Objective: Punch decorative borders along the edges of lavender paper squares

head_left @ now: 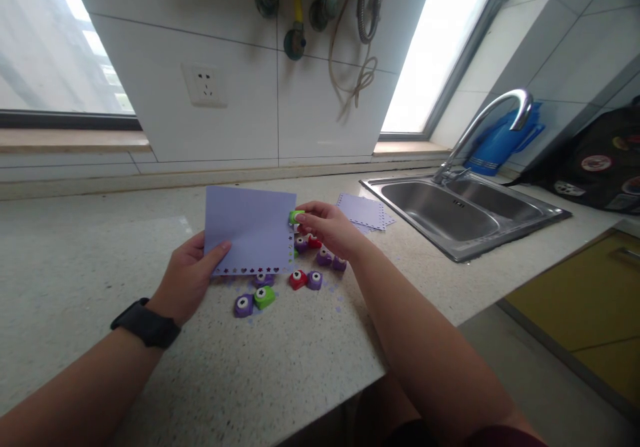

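My left hand [193, 270] grips a lilac sheet of paper [250, 227] by its lower left, thumb on the front face. Small punched shapes, stars and hearts among them, run along the sheet's bottom edge and up the lower part of its right edge. At that right edge, my right hand [327, 227] holds a green craft punch [295, 216] between thumb and fingers; the sheet's edge meets it. Below the paper lie more small punches: a purple one [243, 305], a green one [265, 296], a red one [298, 279] and several others, some partly hidden by the sheet.
Punched lilac sheets [363, 211] lie stacked on the speckled countertop [190, 380], right of my hands. Beyond them is a steel sink [450, 200] with a faucet [480, 127]. A blue jug [505, 140] and a black bag [595, 160] stand at the far right. Paper bits lie around the punches.
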`<state>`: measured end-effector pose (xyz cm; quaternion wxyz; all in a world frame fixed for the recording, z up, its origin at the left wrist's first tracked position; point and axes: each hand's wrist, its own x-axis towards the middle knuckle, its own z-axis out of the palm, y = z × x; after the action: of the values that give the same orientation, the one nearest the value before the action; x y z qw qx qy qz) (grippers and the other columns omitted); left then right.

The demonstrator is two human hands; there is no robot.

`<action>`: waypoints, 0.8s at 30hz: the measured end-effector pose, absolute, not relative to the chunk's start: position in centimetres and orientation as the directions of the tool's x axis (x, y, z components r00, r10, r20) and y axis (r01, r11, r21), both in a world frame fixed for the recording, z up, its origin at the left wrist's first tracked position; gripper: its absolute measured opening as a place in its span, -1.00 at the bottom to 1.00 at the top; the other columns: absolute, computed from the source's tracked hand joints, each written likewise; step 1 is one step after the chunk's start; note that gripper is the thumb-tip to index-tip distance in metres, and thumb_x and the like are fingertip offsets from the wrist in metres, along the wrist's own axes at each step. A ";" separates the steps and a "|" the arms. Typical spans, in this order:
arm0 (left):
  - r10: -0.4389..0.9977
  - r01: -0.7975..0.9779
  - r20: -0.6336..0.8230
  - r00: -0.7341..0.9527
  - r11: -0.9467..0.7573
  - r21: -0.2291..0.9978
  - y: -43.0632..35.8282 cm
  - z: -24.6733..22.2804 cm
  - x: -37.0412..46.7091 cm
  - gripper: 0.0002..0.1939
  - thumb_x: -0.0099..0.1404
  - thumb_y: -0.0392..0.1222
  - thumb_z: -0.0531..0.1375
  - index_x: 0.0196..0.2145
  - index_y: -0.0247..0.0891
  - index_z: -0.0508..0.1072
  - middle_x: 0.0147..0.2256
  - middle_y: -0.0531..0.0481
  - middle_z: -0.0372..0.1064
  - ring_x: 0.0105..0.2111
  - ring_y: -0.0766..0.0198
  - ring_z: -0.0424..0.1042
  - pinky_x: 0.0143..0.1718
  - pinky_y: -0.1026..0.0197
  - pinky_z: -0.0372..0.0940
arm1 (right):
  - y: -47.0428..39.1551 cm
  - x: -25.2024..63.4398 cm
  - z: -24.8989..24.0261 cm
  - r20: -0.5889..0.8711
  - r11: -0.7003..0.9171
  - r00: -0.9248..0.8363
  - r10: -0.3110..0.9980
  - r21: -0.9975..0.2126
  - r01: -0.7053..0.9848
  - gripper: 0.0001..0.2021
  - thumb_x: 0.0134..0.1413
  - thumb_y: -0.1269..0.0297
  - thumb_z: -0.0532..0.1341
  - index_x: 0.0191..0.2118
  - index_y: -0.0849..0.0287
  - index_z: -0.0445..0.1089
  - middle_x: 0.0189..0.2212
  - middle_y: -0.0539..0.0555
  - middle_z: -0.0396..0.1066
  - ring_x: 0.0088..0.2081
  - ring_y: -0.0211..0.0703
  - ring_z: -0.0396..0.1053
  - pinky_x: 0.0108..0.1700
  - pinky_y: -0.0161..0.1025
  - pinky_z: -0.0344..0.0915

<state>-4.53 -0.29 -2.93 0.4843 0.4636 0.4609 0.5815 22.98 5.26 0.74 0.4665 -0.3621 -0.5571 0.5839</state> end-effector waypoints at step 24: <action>0.990 -0.098 0.112 -0.083 -0.120 0.988 -0.5 -2.8 -4.4 -0.58 0.12 0.00 0.48 -0.07 -0.12 0.66 -0.25 -0.09 0.66 -0.29 -0.01 0.63 -0.10 -0.08 0.56 | 5.0 22.5 0.7 0.054 -0.002 -0.311 0.949 -0.984 -0.179 -0.70 -0.06 0.16 0.54 -0.23 0.10 0.54 -0.31 0.03 0.52 -0.31 -0.22 0.44 -0.19 -0.18 0.40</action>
<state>-4.43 -0.45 -2.80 0.4756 0.4820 0.4626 0.5723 22.50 5.02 0.72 0.4629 -0.3607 -0.5335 0.6091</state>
